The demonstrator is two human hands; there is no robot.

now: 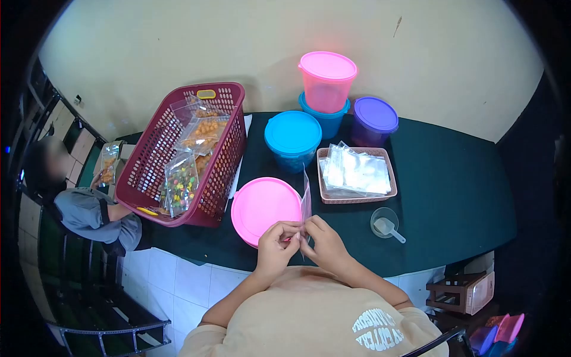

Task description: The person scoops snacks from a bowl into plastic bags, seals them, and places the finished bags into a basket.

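Both hands, the left hand [276,237] and the right hand [321,238], pinch the lower edge of a small clear plastic zip bag [306,205], held upright just over the round pink plastic lid [264,205] at the near edge of the dark green surface [452,184]. Judging by the grip, working the thumbs apart along the seal should open it cleanly, with the bag kept upright

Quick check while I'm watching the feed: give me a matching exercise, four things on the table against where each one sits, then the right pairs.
Things:
1. Maroon basket
2. Purple-lidded tub
3. Small clear bag
4. Clear scoop

Places:
A. Pinched between the left hand and right hand
B. Far side of the table, right of the stacked pink and blue tubs
C. Left end of the table, filled with bagged snacks
D. In front of the pink tray of empty bags

Pairs: 1-C, 2-B, 3-A, 4-D
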